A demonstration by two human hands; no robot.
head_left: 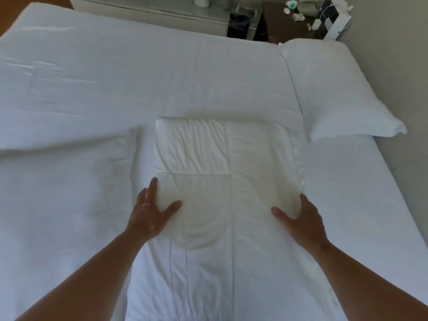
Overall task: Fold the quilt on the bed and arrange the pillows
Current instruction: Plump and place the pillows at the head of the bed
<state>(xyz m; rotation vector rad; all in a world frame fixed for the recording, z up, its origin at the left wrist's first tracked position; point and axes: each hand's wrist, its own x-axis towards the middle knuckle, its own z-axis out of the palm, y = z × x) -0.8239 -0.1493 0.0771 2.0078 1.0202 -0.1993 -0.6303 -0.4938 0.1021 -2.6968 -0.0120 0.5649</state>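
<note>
A cream-white pillow (pixel 222 163) with stitched seams lies lengthwise in the middle of the bed, its far end against the folded white quilt (pixel 139 72) that spans the bed's far side. My left hand (pixel 150 214) presses the pillow's left edge, fingers straight along the side and thumb on top. My right hand (pixel 301 218) presses the right edge the same way. A white pillow (pixel 335 89) lies at the far right beside the quilt. Another soft white pillow shape (pixel 64 181) lies at the left.
The bare white sheet (pixel 347 193) shows to the right of the middle pillow. Beyond the bed stand a dark bin (pixel 238 23) and a brown bedside table (pixel 284 26) with small items and a white device. A grey wall runs along the right.
</note>
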